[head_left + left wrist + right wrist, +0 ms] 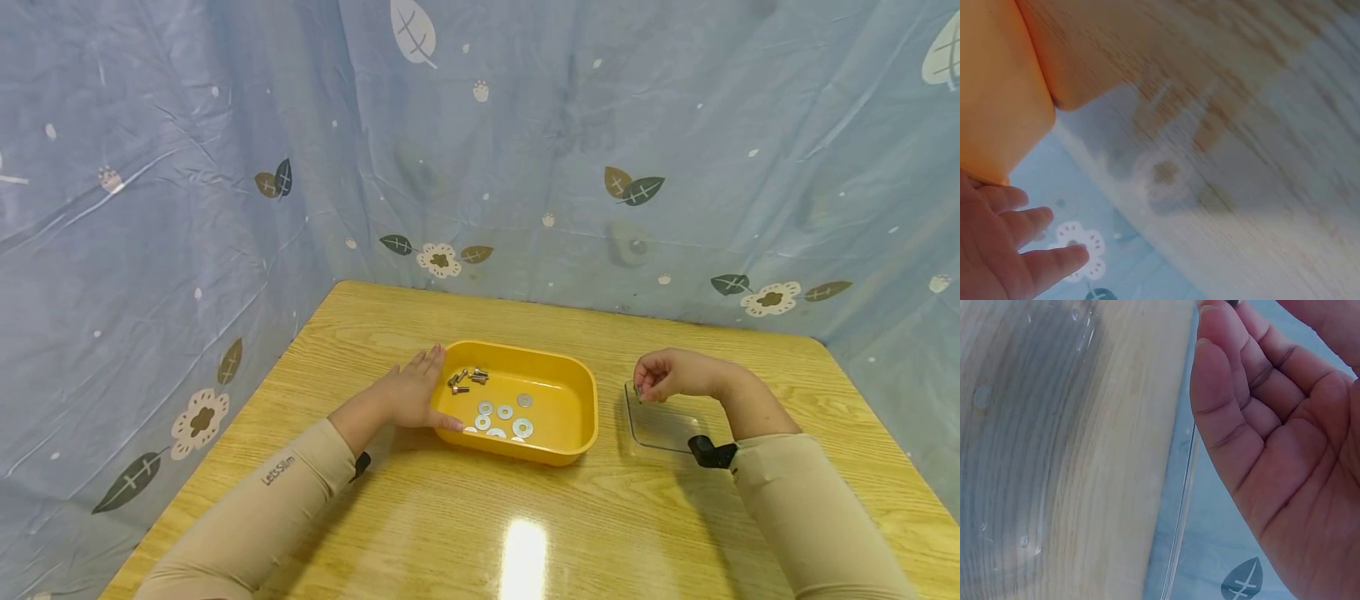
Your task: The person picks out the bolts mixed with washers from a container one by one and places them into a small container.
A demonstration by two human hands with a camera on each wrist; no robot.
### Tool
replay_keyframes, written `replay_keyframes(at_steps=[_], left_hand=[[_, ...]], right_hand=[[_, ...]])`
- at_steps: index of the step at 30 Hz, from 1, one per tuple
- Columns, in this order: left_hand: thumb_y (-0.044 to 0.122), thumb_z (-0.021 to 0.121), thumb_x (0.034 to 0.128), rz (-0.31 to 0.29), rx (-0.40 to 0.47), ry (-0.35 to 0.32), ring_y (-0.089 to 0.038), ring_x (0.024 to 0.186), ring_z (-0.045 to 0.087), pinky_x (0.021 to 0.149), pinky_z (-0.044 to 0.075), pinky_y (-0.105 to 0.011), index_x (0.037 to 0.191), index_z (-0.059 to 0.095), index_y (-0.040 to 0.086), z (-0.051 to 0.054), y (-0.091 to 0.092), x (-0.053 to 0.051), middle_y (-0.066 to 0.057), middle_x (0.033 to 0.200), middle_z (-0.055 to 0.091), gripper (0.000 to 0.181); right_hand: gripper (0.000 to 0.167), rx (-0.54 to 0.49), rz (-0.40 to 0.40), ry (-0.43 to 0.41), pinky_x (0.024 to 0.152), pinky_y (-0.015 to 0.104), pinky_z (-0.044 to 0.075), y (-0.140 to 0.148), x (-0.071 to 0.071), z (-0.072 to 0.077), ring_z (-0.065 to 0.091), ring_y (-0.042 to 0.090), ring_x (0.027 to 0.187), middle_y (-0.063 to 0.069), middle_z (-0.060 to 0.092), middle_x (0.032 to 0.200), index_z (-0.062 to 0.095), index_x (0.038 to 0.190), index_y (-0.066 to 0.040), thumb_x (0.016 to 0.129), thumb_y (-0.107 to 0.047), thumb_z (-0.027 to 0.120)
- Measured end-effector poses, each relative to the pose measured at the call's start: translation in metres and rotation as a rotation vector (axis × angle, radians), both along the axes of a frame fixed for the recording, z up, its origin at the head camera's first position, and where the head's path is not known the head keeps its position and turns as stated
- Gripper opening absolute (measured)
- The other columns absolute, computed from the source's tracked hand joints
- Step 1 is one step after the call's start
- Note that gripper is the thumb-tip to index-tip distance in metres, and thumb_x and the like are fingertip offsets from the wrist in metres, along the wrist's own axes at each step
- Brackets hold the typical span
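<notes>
The step in hand seems to be placing small hardware in the clear, shallow plastic container (667, 428) at 3 o'clock from the yellow, rounded rectangular tray (562, 421); the next move probably calls for loosening the right pinch.

On the wood-grain counter (420, 525), flat silver washers (528, 428) lie toward the tray's 7 o'clock. At its 9 o'clock, the left grip (412, 395) is released, fingers extended, touching the tray. The right grip (678, 373), fingertips together, pinches a small metal piece (638, 390) at the container's 11 o'clock. Short metal screws (461, 390) lie at the tray's 10 o'clock.
</notes>
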State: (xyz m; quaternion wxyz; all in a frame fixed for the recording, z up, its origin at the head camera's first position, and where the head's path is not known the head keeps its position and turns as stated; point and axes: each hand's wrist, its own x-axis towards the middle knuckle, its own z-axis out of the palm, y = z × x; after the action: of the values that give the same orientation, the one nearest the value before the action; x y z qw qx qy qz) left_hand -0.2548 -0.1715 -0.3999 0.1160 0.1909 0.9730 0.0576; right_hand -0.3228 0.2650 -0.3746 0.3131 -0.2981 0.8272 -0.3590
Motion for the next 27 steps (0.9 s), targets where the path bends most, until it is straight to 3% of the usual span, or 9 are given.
replay_keyframes(at_steps=[18, 27], left_hand=[[0.082, 0.05, 0.0634, -0.012, 0.007, 0.012, -0.033, 0.138, 0.007, 0.102, 0.018, -0.062, 0.147, -0.001, 0.003, -0.001, -0.001, -0.001, -0.013, 0.153, -0.002, 0.125], [0.08, 0.052, 0.0643, -0.004, 0.006, 0.011, -0.033, 0.138, 0.008, 0.102, 0.018, -0.061, 0.147, 0.0, 0.003, 0.0, 0.001, 0.0, -0.013, 0.153, -0.001, 0.124]], right_hand=[[0.026, -0.018, -0.008, -0.003, 0.069, 0.037, 0.047, -0.001, 0.001, 0.004, 0.053, 0.014, 0.072, 0.011, 0.059, 0.083, 0.051, 0.102, 0.013, 0.085, -0.004, 0.061], [0.022, -0.031, -0.008, 0.07, 0.071, 0.033, 0.048, -0.005, 0.003, 0.018, 0.053, 0.014, 0.074, 0.011, 0.057, 0.084, 0.053, 0.099, 0.007, 0.085, -0.007, 0.062]])
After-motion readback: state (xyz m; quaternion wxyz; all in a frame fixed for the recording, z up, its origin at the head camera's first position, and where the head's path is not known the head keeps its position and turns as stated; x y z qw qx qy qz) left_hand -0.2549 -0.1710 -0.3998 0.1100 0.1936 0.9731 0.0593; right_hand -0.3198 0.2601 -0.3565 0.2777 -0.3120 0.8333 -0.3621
